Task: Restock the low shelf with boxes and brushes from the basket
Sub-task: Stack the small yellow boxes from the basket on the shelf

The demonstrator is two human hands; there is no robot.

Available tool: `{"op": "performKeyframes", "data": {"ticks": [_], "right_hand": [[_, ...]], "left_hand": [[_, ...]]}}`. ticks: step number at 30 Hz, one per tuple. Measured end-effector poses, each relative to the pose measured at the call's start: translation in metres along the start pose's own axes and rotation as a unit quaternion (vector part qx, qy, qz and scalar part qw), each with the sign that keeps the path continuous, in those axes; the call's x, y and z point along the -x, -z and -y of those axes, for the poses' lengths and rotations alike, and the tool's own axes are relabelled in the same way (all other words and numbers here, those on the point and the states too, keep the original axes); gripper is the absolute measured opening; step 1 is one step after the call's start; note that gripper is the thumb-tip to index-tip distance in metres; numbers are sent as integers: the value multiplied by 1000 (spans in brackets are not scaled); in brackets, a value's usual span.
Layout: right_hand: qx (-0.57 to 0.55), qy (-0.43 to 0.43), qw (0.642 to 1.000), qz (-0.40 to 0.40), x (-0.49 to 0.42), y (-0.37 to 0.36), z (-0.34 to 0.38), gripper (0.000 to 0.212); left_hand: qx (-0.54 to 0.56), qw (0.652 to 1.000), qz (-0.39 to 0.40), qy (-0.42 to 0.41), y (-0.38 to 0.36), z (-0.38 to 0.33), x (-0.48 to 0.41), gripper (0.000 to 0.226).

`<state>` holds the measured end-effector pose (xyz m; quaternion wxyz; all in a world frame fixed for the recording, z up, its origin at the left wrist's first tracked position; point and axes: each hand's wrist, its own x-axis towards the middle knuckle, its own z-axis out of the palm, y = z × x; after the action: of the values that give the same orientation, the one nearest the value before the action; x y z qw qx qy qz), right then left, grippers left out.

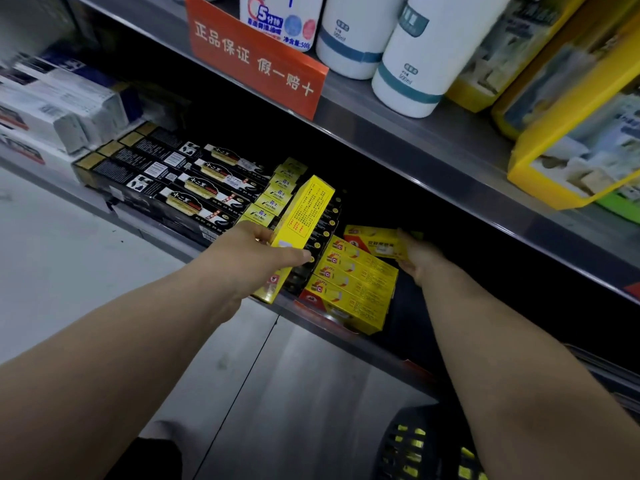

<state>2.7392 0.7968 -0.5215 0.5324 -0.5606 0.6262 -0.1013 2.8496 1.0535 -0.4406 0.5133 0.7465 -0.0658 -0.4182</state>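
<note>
Though dim — box (304,216), seemingly, per hand (263,252)

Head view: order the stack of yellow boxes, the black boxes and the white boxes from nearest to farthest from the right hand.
1. Stack of yellow boxes, just left of the right hand.
2. Black boxes, further left.
3. White boxes, far left end.

The tilted box (304,216) is showing yellow with red print, the stacked boxes (353,289) are showing yellow with red corners, the long cartons (194,188) are showing black with gold ends, and the white bottles (419,60) are wearing teal bands.
</note>
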Motion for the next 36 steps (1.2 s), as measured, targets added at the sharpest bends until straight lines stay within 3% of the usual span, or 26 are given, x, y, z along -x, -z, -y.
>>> {"op": "performKeyframes", "data": {"ticks": [3,6,11,13,15,17,19,20,23,25,27,32,36], "right_hand": [[84,15,996,27,-7,-7,-7,47],[246,46,967,53,-13,-9,-11,51],[446,90,887,82,-12,-13,-11,47],[546,97,829,78,-7,-16,-7,47],[615,108,779,57,7,-20,6,60],[580,160,795,78,33,-25,25,84],[496,270,817,119,71,-26,43,103],[462,333,811,135,92,-26,49,106],[444,518,716,146,140,-21,50,84],[455,564,675,139,152,-15,44,56],[454,535,697,147,150,-8,39,43],[481,385,771,163,118,15,35,38],[494,272,821,90,65,21,36,53]], "left_hand": [[8,1000,-5,3,-2,0,-4,66],[11,1000,-7,3,-3,1,-5,66],[6,1000,-16,-6,-6,2,-5,67],[-3,1000,-12,-13,-6,0,-3,70],[-18,1000,-12,-18,-6,-1,-1,72],[-37,999,-15,-22,-5,-2,1,74],[-69,997,-14,-36,-5,-2,3,73],[-88,995,-12,-49,-5,-2,3,71],[-120,988,-2,-100,-8,-4,8,61],[-128,982,18,-135,-11,-4,9,52],[-152,975,26,-162,-13,-5,11,51],[-224,955,20,-192,-8,-2,13,68],[-241,949,21,-203,-6,-1,11,53]]}}
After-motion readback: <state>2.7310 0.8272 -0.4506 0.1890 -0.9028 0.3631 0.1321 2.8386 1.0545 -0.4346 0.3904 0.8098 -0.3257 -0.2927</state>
